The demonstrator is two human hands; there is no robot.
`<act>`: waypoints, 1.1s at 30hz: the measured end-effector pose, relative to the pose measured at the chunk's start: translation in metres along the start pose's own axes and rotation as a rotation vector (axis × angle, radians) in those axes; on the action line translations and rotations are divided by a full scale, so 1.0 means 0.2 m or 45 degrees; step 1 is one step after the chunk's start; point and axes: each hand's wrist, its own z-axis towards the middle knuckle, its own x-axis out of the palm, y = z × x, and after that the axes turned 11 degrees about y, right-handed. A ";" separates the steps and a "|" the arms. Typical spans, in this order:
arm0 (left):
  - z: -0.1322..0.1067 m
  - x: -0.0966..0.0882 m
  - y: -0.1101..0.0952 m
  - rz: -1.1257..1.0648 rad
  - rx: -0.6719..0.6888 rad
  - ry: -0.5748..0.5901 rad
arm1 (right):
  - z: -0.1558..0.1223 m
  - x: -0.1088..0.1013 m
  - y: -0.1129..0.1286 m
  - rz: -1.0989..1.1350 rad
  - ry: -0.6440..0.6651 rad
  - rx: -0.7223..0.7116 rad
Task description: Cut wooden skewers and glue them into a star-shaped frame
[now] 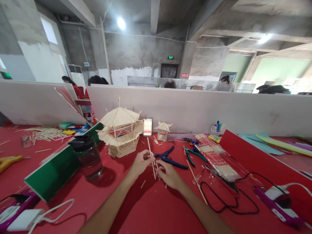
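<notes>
Though slightly leftward, stick (149, 146) lengthwise away

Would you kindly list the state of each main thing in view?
Left hand: fingers closed on a long pale wooden stick
Right hand: fingers bent, grip unclear
Dark-blue two-handled tool: lying, handles spread
Green-handled pliers: lying, handles spread
Translucent dark bottle: upright, black lid on
Large pale stick-built pavilion: standing, roofed
Small pale stick-built pavilion: standing, roofed
Green exit sign: lit

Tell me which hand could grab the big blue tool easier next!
Probably the right hand: the big blue tool's handles lie nearer it than the left hand, which pinches a stick.
</notes>
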 end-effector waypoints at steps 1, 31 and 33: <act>0.00 0.00 0.00 0.015 0.011 0.001 | 0.00 0.00 0.00 0.030 -0.022 0.007; -0.07 0.02 -0.15 0.595 0.235 0.102 | 0.09 0.07 -0.04 0.540 -0.294 -0.008; -0.07 0.02 -0.16 0.631 0.243 0.120 | 0.10 0.08 -0.04 0.535 -0.308 0.015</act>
